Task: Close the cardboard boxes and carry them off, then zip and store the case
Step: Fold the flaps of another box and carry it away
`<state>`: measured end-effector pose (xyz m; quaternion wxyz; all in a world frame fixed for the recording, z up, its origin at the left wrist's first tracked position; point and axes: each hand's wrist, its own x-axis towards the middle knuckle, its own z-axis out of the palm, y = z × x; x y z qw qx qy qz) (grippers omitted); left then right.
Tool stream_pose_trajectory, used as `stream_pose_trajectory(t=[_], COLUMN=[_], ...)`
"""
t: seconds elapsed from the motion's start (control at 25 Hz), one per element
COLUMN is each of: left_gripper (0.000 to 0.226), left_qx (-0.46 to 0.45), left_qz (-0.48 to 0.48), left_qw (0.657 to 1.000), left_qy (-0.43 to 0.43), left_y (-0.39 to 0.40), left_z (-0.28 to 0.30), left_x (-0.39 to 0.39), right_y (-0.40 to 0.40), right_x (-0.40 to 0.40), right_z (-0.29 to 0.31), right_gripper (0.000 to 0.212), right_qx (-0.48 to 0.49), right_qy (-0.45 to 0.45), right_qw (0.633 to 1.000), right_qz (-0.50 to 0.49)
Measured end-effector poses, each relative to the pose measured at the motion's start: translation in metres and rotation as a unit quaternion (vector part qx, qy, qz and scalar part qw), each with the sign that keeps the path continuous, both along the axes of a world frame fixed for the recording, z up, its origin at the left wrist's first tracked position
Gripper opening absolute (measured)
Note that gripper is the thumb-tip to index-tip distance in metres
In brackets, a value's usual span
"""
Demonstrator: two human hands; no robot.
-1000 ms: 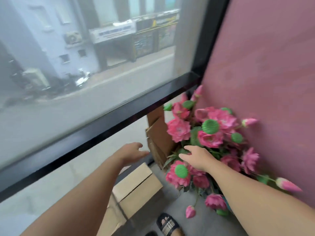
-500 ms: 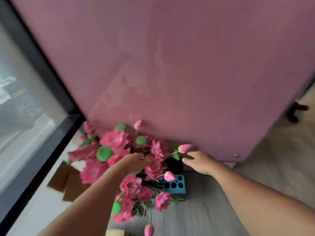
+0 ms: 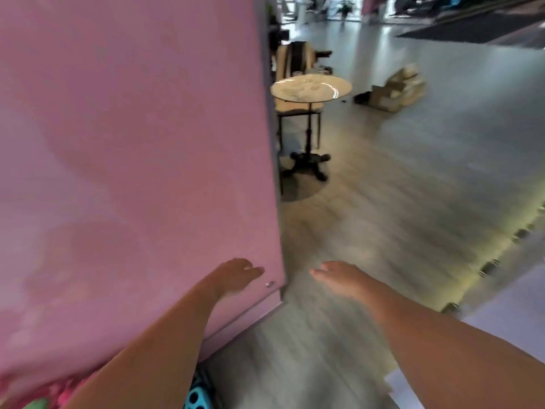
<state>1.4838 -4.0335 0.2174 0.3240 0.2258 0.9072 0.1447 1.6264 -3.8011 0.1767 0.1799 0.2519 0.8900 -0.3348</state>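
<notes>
Fingers (image 3: 250, 268) of the left hand (image 3: 233, 277) are lying loosely together and holding nothing, their tips reaching toward the lower right corner of a pink panel (image 3: 132, 143); whether they are touching it cannot be told through the blur. Fingers of the right hand (image 3: 339, 276) are likewise relaxed, close together and empty, pointing left toward the other hand across a gap. Both bare forearms are stretching forward from the bottom of the frame, palms facing down, the hands hovering at about the same height above the grey wood-look floor (image 3: 413, 216).

At the bottom left edge, pink flowers (image 3: 67, 391) and a blue perforated crate (image 3: 196, 398) are peeking out at the foot of the panel, partly behind the left forearm. A small metal fitting (image 3: 269, 284) is sitting near the panel's lower corner, just beside the left fingertips.

Farther off, past the panel's edge, a round surface (image 3: 311, 89) on a black pedestal base is carrying what look like glasses, with a chair (image 3: 295, 63) behind it. Well beyond, to the right, cardboard boxes (image 3: 395, 90) are lying on the floor in a loose pile, their long axis running up and to the right; their flaps are too blurred to judge. A dark object (image 3: 362, 97) is lying just beside them on the left.
</notes>
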Motion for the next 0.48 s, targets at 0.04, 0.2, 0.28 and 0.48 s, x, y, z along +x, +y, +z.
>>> stream_pose_trajectory(t=[0.04,0.2,0.28,0.48], left_gripper=[0.063,0.054,0.049,0.049], left_qx=[0.007,0.043,0.064,0.08], left_qz=[-0.024,-0.113,-0.151,-0.232], left_qw=[1.0,0.993,0.986,0.969], left_qy=[-0.001,-0.003,-0.017,-0.032], left_y=[0.03,0.136,0.195,0.333], left_z=[-0.003,-0.017,-0.022,-0.018], left_x=[-0.01,-0.046,-0.068,-0.113], right_y=[0.024,0.098,0.132,0.218], right_x=[0.002,-0.002,-0.011,-0.034], right_z=[-0.004,-0.01,-0.006,0.02], right_gripper=[0.064,0.046,0.056,0.053], right_qx=[-0.002,-0.021,-0.014,-0.024], right_qy=[-0.012,-0.024,-0.017,0.012], right_qw=[0.999,0.99,0.982,0.954], right_qz=[-0.029,-0.134,-0.189,-0.299])
